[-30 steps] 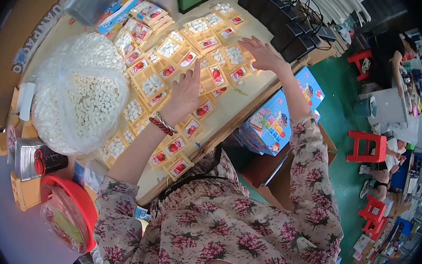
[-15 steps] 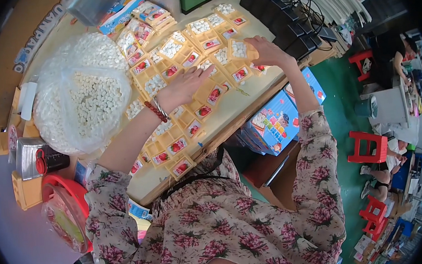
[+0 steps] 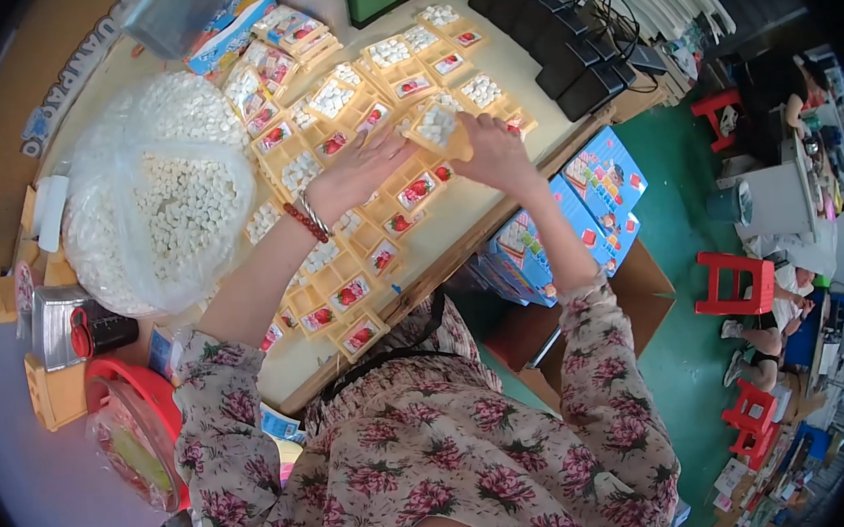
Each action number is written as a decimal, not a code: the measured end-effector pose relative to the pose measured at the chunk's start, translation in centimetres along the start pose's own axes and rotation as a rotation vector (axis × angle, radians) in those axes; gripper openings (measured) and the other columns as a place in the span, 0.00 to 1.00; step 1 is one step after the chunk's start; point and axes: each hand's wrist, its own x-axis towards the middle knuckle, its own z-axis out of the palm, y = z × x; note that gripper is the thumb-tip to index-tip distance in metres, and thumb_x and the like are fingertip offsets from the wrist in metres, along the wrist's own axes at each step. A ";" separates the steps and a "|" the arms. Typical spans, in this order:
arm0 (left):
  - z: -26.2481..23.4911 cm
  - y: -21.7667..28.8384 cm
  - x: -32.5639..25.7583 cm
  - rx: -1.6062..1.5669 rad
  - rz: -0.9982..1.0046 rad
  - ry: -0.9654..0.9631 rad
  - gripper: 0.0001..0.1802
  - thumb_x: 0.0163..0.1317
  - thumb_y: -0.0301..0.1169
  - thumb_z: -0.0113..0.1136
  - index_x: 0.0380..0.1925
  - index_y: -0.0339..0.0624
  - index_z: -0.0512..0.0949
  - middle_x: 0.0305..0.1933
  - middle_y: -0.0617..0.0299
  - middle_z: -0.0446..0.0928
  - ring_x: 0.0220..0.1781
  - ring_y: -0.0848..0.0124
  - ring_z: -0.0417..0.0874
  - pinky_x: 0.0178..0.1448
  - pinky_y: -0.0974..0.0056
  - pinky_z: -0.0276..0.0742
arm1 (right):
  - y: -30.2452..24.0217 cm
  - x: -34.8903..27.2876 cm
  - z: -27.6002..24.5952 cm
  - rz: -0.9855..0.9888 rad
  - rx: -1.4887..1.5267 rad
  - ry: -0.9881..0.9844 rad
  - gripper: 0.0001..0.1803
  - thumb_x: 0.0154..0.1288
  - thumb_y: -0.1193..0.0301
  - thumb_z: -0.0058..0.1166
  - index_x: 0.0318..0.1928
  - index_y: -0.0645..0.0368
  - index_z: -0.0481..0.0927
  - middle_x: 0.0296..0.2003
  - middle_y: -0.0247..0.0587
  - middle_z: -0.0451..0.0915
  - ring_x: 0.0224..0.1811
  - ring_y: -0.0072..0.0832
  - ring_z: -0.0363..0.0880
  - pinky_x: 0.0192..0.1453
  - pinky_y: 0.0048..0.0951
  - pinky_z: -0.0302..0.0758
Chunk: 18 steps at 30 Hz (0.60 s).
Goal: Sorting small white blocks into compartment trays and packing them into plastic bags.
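Observation:
My right hand (image 3: 499, 158) grips a small pale-yellow compartment tray (image 3: 437, 125) by its near right corner. White pellet-like pieces fill its main compartment, and it sits tilted over the other trays. Palm down, with fingers stretched out, my left hand (image 3: 359, 175) reaches toward the held tray's left side; whether its fingertips touch is unclear. Rows of similar yellow trays (image 3: 372, 236) cover the table beneath both hands. Many carry a strawberry-picture packet (image 3: 417, 190) in one compartment, and several hold white pieces (image 3: 332, 98).
A large clear plastic bag of white pieces (image 3: 158, 201) bulges at the left of the table. Black boxes with cables (image 3: 548, 37) stand at the far right. Blue printed cartons (image 3: 529, 244) sit below the table's right edge. A red basin (image 3: 132, 389) is at the lower left.
My right hand has moved left and slightly nearer, carrying the tray of white pieces closer to my left hand. My left hand has shifted slightly left, its fingers still stretched out.

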 end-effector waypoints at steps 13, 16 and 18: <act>-1.5 2.5 -1.5 -0.105 -0.090 0.060 0.34 0.49 0.15 0.47 0.60 0.44 0.62 0.67 0.53 0.56 0.70 0.54 0.53 0.70 0.53 0.55 | -0.8 -0.7 2.8 0.128 -0.054 0.206 0.41 0.47 0.52 0.61 0.59 0.58 0.65 0.49 0.49 0.72 0.55 0.44 0.69 0.55 0.50 0.65; -4.1 4.8 -3.0 -0.132 -0.135 0.145 0.36 0.52 0.19 0.52 0.63 0.47 0.59 0.67 0.55 0.56 0.69 0.56 0.57 0.69 0.57 0.59 | 1.5 -1.2 1.9 0.158 0.040 0.323 0.35 0.49 0.54 0.62 0.56 0.59 0.70 0.48 0.48 0.74 0.52 0.42 0.71 0.54 0.43 0.67; -6.1 6.3 -4.6 -0.236 -0.159 0.166 0.35 0.53 0.20 0.53 0.64 0.47 0.59 0.67 0.55 0.56 0.68 0.56 0.57 0.69 0.57 0.59 | 4.1 -1.2 1.5 0.194 0.113 0.374 0.31 0.51 0.57 0.62 0.53 0.60 0.73 0.46 0.48 0.75 0.50 0.41 0.72 0.54 0.39 0.68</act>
